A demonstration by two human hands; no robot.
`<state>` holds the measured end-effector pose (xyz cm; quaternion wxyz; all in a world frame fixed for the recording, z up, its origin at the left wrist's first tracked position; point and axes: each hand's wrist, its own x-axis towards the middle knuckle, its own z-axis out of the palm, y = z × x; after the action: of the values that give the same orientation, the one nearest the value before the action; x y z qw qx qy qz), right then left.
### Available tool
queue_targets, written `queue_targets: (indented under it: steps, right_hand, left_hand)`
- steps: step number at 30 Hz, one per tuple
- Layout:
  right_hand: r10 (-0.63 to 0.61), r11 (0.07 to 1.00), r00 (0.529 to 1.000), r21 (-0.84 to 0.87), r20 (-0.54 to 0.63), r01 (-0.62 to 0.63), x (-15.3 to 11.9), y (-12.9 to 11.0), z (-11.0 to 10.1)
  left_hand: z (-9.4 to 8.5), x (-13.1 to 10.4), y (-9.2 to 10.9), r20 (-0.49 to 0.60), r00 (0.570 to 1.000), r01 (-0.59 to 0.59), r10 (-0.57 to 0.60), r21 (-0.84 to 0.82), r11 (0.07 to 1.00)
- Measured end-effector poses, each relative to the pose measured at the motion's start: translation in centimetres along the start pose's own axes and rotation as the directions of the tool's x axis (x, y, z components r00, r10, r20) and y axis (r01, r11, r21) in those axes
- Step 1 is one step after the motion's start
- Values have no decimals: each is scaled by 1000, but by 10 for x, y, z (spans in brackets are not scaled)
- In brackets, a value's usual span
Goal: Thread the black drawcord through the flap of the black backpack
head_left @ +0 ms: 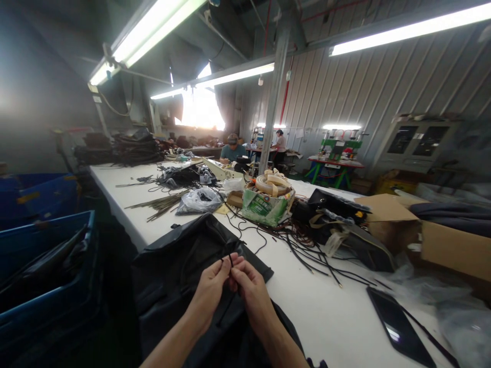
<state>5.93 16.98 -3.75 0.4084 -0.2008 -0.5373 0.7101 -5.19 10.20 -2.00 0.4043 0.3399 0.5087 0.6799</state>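
Two bare hands, one black cord (pixel 230 260), one black bag (pixel 172 271) and one phone (pixel 399 324) share the near part of the scene. Taking the hands as the clock's centre, there are two blue bins, one (pixel 91 245) at nine o'clock and another (pixel 57 185) at ten, one green-and-white box (pixel 264 207) at one, one cardboard box (pixel 454 253) at three, and two other people at twelve (pixel 232 152) and one (pixel 281 143).

The table (pixel 318 306) is white and smooth, with the phone at four o'clock. Three long ceiling lights (pixel 153 33) hang over the room; a ribbed metal wall (pixel 322 87) and a cabinet (pixel 418 139) stand around two.

The cord sits between the left hand (pixel 214 276) and the right hand (pixel 248 276), both nearly closed, pinching it with thumbs and fingers. Its tail seems to drop towards seven, though black on black reads poorly. The bag lies beneath them, spreading towards nine and eleven.
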Motion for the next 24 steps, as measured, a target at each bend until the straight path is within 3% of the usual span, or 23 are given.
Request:
queue_targets:
  steps: [4,7,9,11,13,14,16,17,20,22,24]
  right_hand:
    - [-2,998,1000,-56,9,2,1,-8,-1]
    - [-105,929,995,-356,5,100,-9,-22,-3]
    - [-289,721,957,-657,2,219,-28,-26,-4]
    - [-384,444,908,-828,171,343,-54,-16,-8]
    - [-291,222,837,-818,464,530,-81,12,-15]
    - [-242,107,768,-770,593,629,-94,31,-20]
    - [-185,-110,691,-714,699,692,-112,70,-31]
    - [-177,-173,666,-688,725,704,-116,87,-37]
    - [-182,-210,632,-658,753,724,-117,103,-50]
    - [-130,-135,645,-658,753,741,-111,82,-58]
    - [-24,-18,673,-674,739,739,-106,44,-70]
  left_hand:
    - [2,-1,7,52,998,-28,26,41,999]
    - [4,0,15,3,999,-44,44,46,998]
    - [5,2,27,-55,998,-44,43,-15,999]
    - [6,7,44,-74,996,-45,39,-82,996]
    - [7,15,64,-46,998,-47,42,-103,994]
    - [9,18,74,-33,998,-51,48,-97,994]
    - [14,23,94,-15,997,-73,72,-68,995]
    - [18,25,104,-5,996,-89,89,-54,995]
    - [30,27,133,9,986,-169,169,-27,985]
    - [35,28,152,-6,975,-222,222,-28,975]
    - [33,30,166,-68,957,-285,281,-59,957]
